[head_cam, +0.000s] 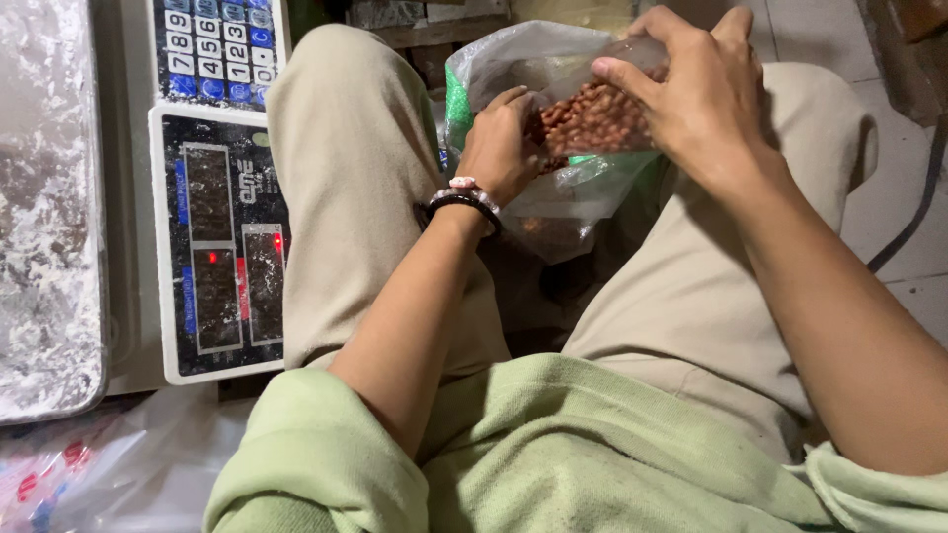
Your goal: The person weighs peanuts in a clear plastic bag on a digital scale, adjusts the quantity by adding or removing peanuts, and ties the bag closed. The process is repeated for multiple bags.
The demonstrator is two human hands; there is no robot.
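peanuts [592, 118] are being bagged; the clear bag [563, 197] is gripped by right hand [706, 94] fingers; left hand [502, 148] fingers are curled inside it; a steady mouth is judged needed next.

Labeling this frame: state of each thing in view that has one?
small clear bag: part full of peanuts, mouth open, held up
large plastic sack: open, between the knees
left hand: inside the sack, touching the small bag
right hand: gripping the small bag's top
digital scale: on, red digits lit
scale pan: dusted white
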